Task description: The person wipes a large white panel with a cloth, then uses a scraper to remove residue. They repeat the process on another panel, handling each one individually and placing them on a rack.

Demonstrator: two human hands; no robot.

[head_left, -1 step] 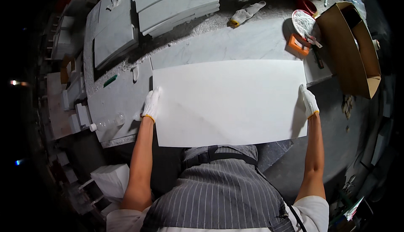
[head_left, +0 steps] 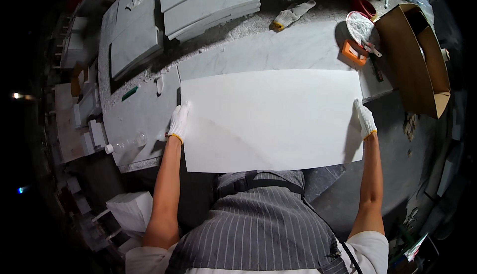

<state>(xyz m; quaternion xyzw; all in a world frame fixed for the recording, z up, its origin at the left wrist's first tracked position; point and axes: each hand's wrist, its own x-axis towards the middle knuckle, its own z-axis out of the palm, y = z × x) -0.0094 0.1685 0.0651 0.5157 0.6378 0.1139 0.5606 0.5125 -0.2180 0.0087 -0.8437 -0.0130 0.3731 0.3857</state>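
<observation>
A large plain white rectangular panel point(head_left: 273, 120) spans the space in front of my body, its far edge overlapping the marble-patterned slab behind it. My left hand point(head_left: 179, 122), in a white knit glove with a yellow cuff, is closed on the panel's left edge. At the opposite short edge, my right hand point(head_left: 365, 119), gloved the same way, grips the panel too. Fingers under the panel are hidden on both sides. A faint greyish shade crosses the panel's lower left part.
Stacked marble-look slabs point(head_left: 211, 10) stand at the back left. Beyond the panel lies a loose glove point(head_left: 293, 15). A bowl of white powder point(head_left: 360, 28), an orange block point(head_left: 354, 52) and an open cardboard box point(head_left: 415, 60) are at right. A clear bottle point(head_left: 126, 142) lies at left.
</observation>
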